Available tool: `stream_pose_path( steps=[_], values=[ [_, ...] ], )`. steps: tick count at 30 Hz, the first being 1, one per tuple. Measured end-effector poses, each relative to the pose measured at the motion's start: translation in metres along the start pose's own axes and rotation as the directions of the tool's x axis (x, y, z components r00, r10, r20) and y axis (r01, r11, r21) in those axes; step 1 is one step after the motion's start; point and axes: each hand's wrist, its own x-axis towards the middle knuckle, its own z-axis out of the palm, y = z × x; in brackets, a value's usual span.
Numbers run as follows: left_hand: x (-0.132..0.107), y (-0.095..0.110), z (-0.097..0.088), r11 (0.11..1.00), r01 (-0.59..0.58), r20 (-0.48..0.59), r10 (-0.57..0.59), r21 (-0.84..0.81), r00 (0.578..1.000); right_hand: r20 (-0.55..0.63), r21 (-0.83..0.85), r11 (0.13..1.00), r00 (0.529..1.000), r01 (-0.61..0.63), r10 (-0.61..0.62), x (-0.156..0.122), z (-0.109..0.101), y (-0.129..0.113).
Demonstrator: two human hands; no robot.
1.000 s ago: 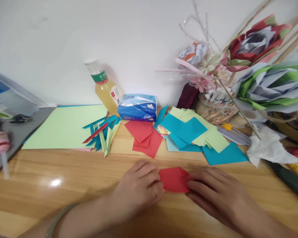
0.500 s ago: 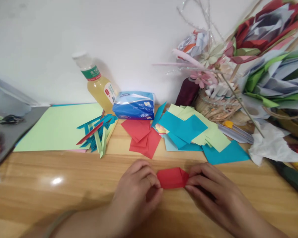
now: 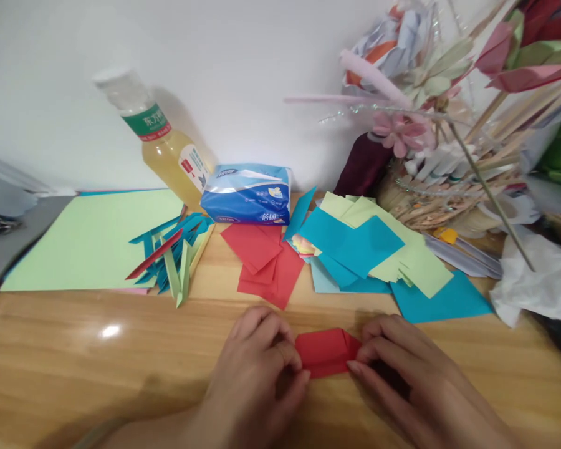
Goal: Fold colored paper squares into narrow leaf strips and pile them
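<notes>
A small piece of folded red paper (image 3: 325,350) lies low over the wooden table, stretched between my two hands. My left hand (image 3: 266,362) pinches its left end between thumb and fingers. At the other end, where a corner is folded to a slant, my right hand (image 3: 397,362) grips it the same way. Just beyond are several red paper pieces (image 3: 262,262) in a loose pile. To their left sits a heap of narrow folded paper strips (image 3: 168,255) in teal, green and red.
Behind stand a bottle of yellow drink (image 3: 168,156) and a blue tissue pack (image 3: 247,194). Teal sheets (image 3: 355,243) and green sheets lie right of centre. A basket of paper flowers (image 3: 421,193) and crumpled tissue (image 3: 537,274) are at right; large green sheets (image 3: 93,243) at left.
The view has moved closer and tilted, so the things at the back look larger. A lower flap of the red paper now shows opened a little towards me; both hands keep their hold.
</notes>
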Motion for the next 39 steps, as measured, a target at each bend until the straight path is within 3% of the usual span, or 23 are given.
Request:
stream_pose_path(
  steps=[10, 24, 35, 39],
  values=[
    [0.003, -0.001, 0.003, 0.998, -0.016, 0.004, 0.016, 0.061, 1.000, -0.008, -0.133, 0.991, 1.000, 0.026, -0.027, 0.005, 0.003, -0.002],
    [0.002, -0.003, 0.014, 0.947, -0.065, -0.032, 0.079, 0.316, 0.996, 0.002, -0.122, 0.993, 1.000, 0.008, -0.008, 0.004, 0.003, -0.001],
    [0.001, -0.006, 0.016, 0.905, -0.091, 0.050, 0.077, 0.416, 0.996, -0.029, -0.126, 0.992, 1.000, 0.004, -0.008, 0.002, 0.003, 0.003],
    [0.003, -0.006, 0.010, 0.899, -0.079, 0.108, 0.035, 0.430, 0.993, -0.123, -0.199, 0.974, 0.983, 0.107, -0.133, -0.008, 0.007, 0.010]
  ],
)
